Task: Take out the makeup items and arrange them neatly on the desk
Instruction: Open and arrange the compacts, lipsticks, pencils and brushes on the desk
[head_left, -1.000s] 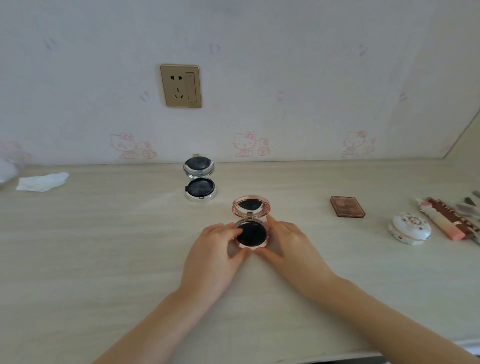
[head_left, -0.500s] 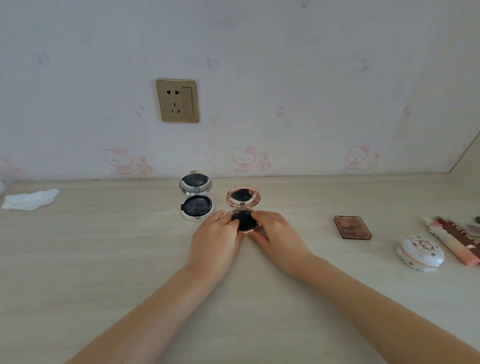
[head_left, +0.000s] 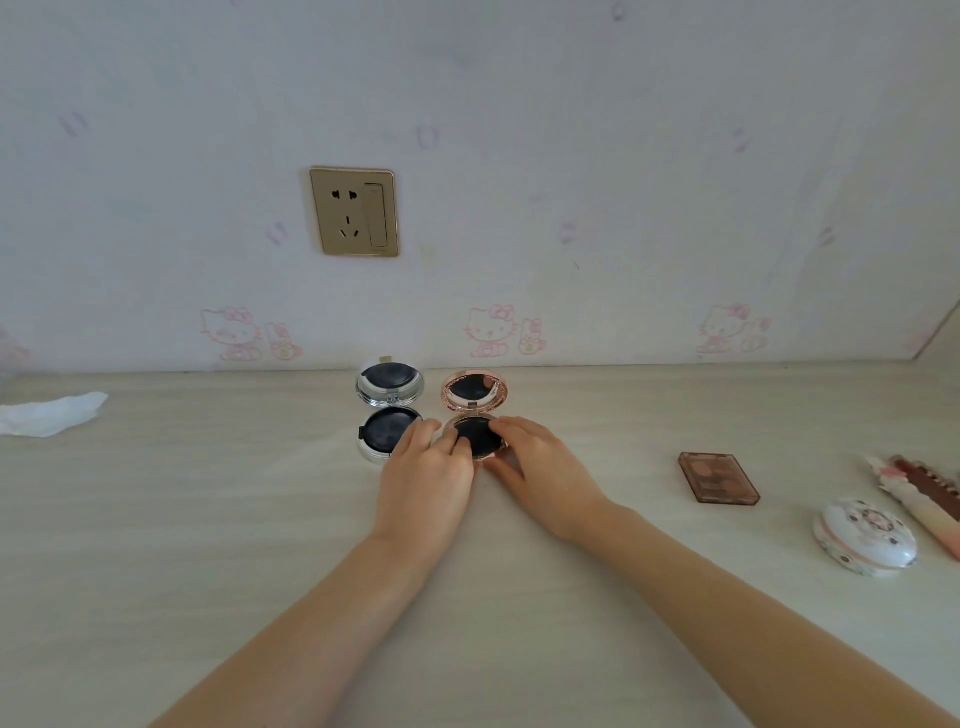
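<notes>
A round rose-gold compact (head_left: 475, 415), its mirrored lid raised and a black pad filling its base, is set on the pale desk (head_left: 208, 519) just beside an open silver compact (head_left: 388, 410). Its base is gripped by the curled fingers of the left hand (head_left: 426, 478) and the right hand (head_left: 540, 467).

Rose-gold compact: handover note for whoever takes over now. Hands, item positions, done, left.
Left hand: fingers on the base of the open rose-gold compact, grip at its left edge.
Right hand: holds the same base from the right.
Done: the open silver compact sits at the back of the desk; the rose-gold one is beside it on the right, close.
Left: release it; line up the brown palette, floral case and the sticks at the right edge.
</notes>
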